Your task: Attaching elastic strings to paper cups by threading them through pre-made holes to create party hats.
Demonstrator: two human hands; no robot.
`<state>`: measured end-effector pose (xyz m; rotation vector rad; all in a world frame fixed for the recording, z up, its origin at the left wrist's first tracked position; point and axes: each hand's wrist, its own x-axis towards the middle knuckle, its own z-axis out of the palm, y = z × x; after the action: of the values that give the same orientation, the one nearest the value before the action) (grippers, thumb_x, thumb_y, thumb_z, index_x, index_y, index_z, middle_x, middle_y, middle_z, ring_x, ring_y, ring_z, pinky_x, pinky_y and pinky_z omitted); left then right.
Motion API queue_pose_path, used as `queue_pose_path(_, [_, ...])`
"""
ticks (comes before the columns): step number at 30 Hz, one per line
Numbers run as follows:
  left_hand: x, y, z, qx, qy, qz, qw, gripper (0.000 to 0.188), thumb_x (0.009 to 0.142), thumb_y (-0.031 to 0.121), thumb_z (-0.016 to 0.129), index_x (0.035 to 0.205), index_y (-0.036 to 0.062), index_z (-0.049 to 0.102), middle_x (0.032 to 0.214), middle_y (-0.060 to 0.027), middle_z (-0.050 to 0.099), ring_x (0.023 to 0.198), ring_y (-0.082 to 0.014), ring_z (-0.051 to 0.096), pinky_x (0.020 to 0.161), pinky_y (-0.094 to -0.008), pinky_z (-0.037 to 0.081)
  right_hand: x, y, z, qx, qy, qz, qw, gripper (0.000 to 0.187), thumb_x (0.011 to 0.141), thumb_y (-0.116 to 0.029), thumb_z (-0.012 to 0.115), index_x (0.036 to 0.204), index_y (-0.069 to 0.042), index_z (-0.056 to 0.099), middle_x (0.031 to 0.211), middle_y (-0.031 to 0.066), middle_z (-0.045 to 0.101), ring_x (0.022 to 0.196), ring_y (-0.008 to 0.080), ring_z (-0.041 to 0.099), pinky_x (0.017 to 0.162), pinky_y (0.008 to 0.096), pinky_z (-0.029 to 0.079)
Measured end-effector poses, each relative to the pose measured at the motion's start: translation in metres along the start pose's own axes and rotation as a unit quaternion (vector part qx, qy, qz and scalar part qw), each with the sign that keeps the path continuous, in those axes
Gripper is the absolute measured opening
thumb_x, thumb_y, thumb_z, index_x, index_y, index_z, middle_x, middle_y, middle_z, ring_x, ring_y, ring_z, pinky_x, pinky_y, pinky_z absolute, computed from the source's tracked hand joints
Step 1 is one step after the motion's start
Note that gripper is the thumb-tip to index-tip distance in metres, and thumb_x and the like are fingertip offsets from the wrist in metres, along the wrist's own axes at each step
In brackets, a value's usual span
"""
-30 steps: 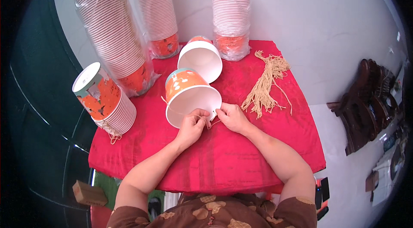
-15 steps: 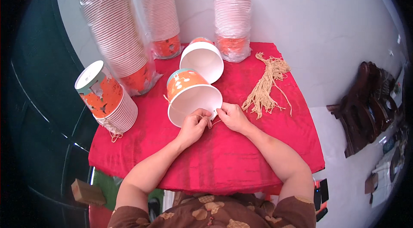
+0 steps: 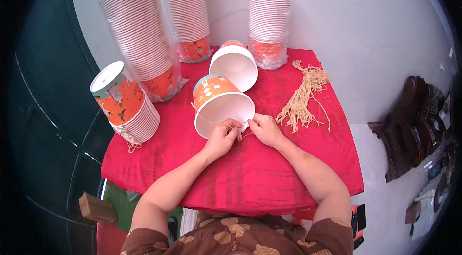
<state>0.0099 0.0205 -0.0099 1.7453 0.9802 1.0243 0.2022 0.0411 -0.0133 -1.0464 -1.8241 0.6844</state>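
A paper bucket (image 3: 219,89), orange and teal outside and white inside, lies on its side with its mouth toward me. My left hand (image 3: 223,138) is closed at the near lower rim, pinching a thin tan cord (image 3: 249,134). On the rim's right side, my right hand (image 3: 266,130) is closed, its thumb and fingers pinching the edge by a small dark spot where the cord seems to pass. The fingertips partly hide the cord's end. Another length of cord hangs at the bucket's left side. A second paper bucket (image 3: 236,67) lies just behind, also facing me.
A bundle of tan cords (image 3: 305,96) lies right on the red tablecloth (image 3: 269,173). Upside-down nested buckets (image 3: 127,106) with cords stand left. Tall plastic-wrapped bucket stacks (image 3: 130,24) and another stack (image 3: 269,19) line the back by the wall. A cardboard box (image 3: 97,208) sits below left.
The whole view has shifted slightly, moving the table's things a little to the right in the picture. Both hands stay at the bucket's rim with nearly the same grip.
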Motion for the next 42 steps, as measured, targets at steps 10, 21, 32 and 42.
queue_pose_path(10, [0.000,-0.003,0.001,-0.001,-0.003,-0.004,1.000,0.019,0.094,-0.001,0.042,0.105,-0.0040,0.057,0.078,-0.0067,0.064,0.074,-0.0134,0.060,0.072,-0.0272,0.049,-0.001,0.005,0.000,0.002,0.005,0.001,1.000,0.020,0.090,-0.015,0.057,0.093,0.003,0.065,0.077,0.0232,0.066,0.068,0.0317,0.068,0.060,0.0414,0.050])
queue_pose_path(21, [-0.005,0.009,0.002,-0.025,0.020,-0.040,0.999,0.018,0.099,0.005,0.043,0.108,-0.0036,0.056,0.080,-0.0066,0.065,0.076,-0.0119,0.059,0.071,-0.0261,0.047,0.001,0.003,-0.002,0.038,-0.017,0.028,0.999,0.019,0.093,-0.013,0.057,0.093,0.004,0.067,0.064,-0.0001,0.059,0.060,0.0049,0.051,0.052,0.0275,0.042])
queue_pose_path(32, [0.019,0.007,-0.003,0.167,0.017,0.010,0.986,0.013,0.085,0.009,0.066,0.085,-0.0029,0.061,0.090,-0.0157,0.063,0.076,-0.0269,0.063,0.068,-0.0377,0.051,-0.001,-0.003,-0.002,0.031,-0.014,0.034,0.999,0.022,0.090,-0.017,0.058,0.090,0.004,0.066,0.073,0.0207,0.066,0.066,0.0268,0.067,0.059,0.0399,0.050])
queue_pose_path(42, [0.018,0.005,0.010,0.293,0.041,0.091,0.951,0.019,0.079,0.009,0.074,0.082,0.0025,0.056,0.083,-0.0139,0.059,0.072,-0.0302,0.060,0.065,-0.0391,0.049,0.000,-0.008,-0.004,0.024,-0.026,0.051,0.998,0.019,0.090,-0.015,0.057,0.093,0.002,0.067,0.076,0.0192,0.067,0.067,0.0247,0.067,0.061,0.0380,0.050])
